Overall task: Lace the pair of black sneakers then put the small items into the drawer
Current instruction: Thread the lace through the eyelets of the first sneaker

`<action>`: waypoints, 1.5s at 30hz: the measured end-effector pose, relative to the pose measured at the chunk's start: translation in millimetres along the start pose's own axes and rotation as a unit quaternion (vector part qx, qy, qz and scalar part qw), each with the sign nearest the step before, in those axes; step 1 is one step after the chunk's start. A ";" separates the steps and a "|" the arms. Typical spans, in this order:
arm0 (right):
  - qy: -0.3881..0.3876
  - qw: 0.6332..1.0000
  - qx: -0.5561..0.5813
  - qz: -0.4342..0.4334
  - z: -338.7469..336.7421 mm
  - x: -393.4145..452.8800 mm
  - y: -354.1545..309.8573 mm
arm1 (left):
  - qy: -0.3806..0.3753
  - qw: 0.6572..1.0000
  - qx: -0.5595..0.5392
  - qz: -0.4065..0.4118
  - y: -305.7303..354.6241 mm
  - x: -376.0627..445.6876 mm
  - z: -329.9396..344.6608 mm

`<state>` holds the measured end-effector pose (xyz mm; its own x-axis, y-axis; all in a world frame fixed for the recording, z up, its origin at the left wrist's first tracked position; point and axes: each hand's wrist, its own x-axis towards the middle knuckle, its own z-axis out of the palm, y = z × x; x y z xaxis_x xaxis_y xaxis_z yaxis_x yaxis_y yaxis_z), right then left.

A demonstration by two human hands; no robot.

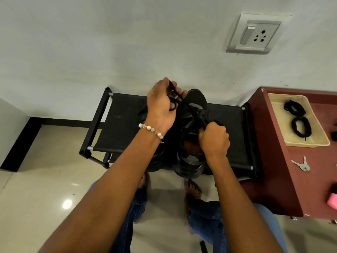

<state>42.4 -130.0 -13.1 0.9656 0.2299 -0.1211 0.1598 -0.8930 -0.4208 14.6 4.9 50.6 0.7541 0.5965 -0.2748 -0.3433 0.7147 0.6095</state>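
On the black rack (pixel 116 125), the left grip (pixel 161 106) pinches a black lace (pixel 179 96) above the sneaker (pixel 193 125); the right grip (pixel 214 140) clenches its tongue. No readable writing shows. Spare laces (pixel 298 116) lie in the desk's tray (pixel 310 143), right.

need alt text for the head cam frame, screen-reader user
A person's left hand pulls a black lace up from a black sneaker on a black rack, while the right hand grips the shoe. To the right, a tray holding coiled laces sits on a maroon cabinet, near keys.
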 end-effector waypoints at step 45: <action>-0.006 1.000 0.006 0.012 -0.5 0.7 0.6 | -0.148 0.393 0.874 0.245 -56.7 -0.5 -22.7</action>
<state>43.3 -130.5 -13.0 0.9668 0.2123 -0.1420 0.1333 -0.8938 -0.4282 21.0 -27.6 -0.7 0.9580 0.2535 0.1342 0.2269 -0.9559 0.1865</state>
